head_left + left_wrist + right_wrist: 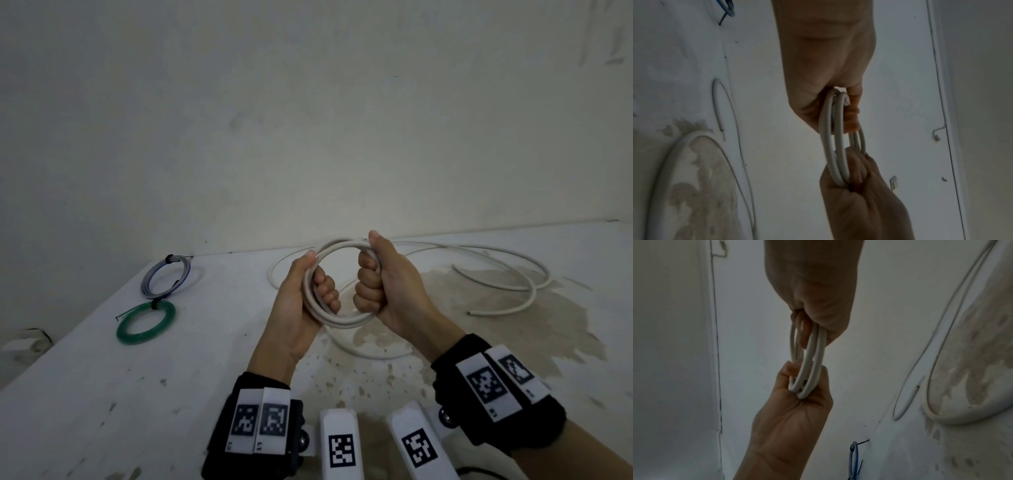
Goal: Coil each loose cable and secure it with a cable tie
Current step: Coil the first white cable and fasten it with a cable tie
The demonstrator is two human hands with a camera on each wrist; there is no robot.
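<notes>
A white cable is wound into a small coil [337, 249] held up above the white table [137, 394]. My left hand [310, 291] grips the coil's left side, fingers curled through the ring. My right hand [378, 284] grips its right side in a fist, thumb up. In the left wrist view the coil [837, 146] runs from my left hand [830, 97] down to my right hand [859, 186]. The right wrist view shows the coil [809, 360] between my right hand [818, 313] and left hand [797, 394]. The cable's loose remainder [496, 270] lies in wide loops on the table, behind and to the right.
At the table's back left lie two tied coils, a grey-blue one [166, 277] and a green one [146, 322]. A brownish stain [479, 308] covers the table under the loose cable. A pale wall [308, 120] rises behind the table. Marker blocks [342, 445] sit at the near edge.
</notes>
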